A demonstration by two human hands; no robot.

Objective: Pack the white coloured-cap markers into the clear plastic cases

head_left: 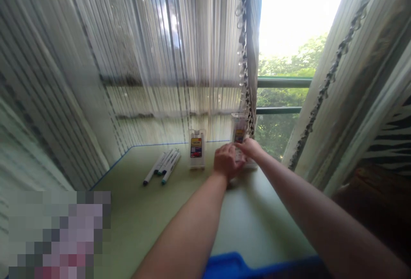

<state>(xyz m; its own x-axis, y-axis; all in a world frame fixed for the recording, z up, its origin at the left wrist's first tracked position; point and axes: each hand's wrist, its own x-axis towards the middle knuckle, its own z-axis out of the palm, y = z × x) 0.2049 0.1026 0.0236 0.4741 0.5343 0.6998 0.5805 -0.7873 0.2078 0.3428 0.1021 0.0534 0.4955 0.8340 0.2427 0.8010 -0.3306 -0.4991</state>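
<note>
Both my hands are at a clear plastic case (239, 133) with a yellow and dark label, standing at the back right of the table. My left hand (227, 160) is closed with curled fingers at its lower front and left. From the right side, my right hand (251, 147) grips the same case, thumb toward its front. The hands cover its lower part, so I cannot tell what is inside. A second clear case (197, 150) with a similar label stands upright to the left. Several white markers (167, 164) with dark and teal ends lie left of it.
The pale green table (154, 223) has a blue edge. Along its back hang striped string curtains (205, 56); a beaded strand (243, 47) falls close behind the cases. A blue chair-like edge (227, 264) is in front of me. At the left, a pixelated patch hides part of the view.
</note>
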